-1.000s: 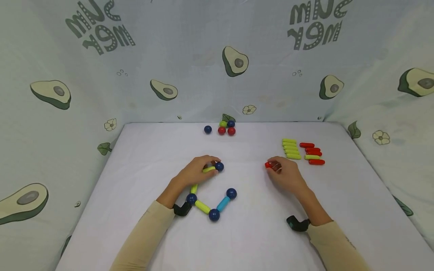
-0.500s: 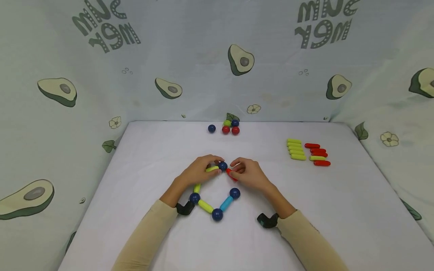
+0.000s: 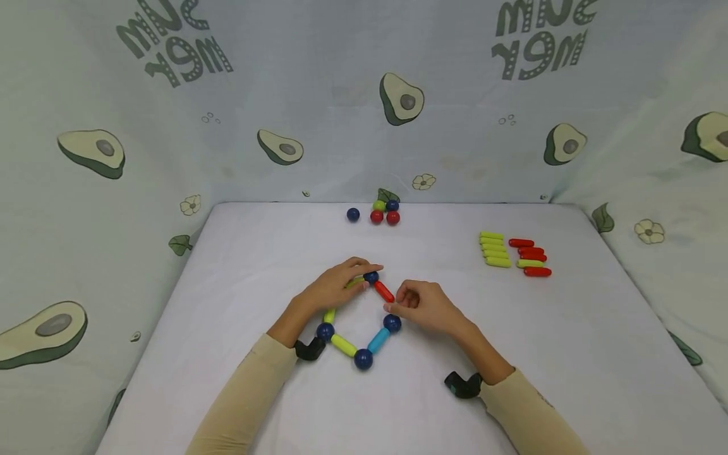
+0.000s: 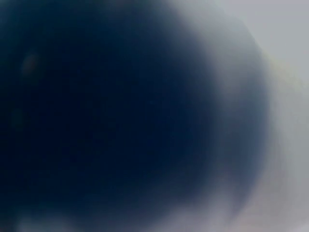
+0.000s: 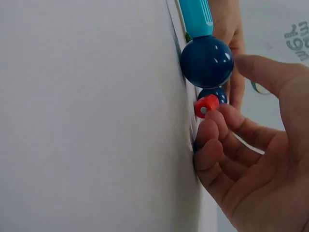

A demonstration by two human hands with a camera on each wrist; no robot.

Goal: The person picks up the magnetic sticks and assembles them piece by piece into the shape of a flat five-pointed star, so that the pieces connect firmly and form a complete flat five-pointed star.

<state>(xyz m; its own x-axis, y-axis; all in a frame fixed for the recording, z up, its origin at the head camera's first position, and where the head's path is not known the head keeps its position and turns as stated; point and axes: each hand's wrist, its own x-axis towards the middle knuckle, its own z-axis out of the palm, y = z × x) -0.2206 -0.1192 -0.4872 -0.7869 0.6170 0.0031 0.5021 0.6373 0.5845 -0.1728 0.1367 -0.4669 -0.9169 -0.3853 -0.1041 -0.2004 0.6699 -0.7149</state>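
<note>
White surface [image 3: 273,249] spreads around the red rod [image 3: 383,291], whose far end touches a blue ball [image 3: 371,277] that I have pinched in the left hand [image 3: 335,282]. Just right of the rod's near end is my right hand [image 3: 428,306], fingers loosely bent, thumb apart, grasping nothing; whether a fingertip touches the rod I can't tell. Nearer me than the rod, slightly apart from it, sits a second ball [image 3: 392,323], joined to a turquoise rod [image 3: 378,340].
</note>
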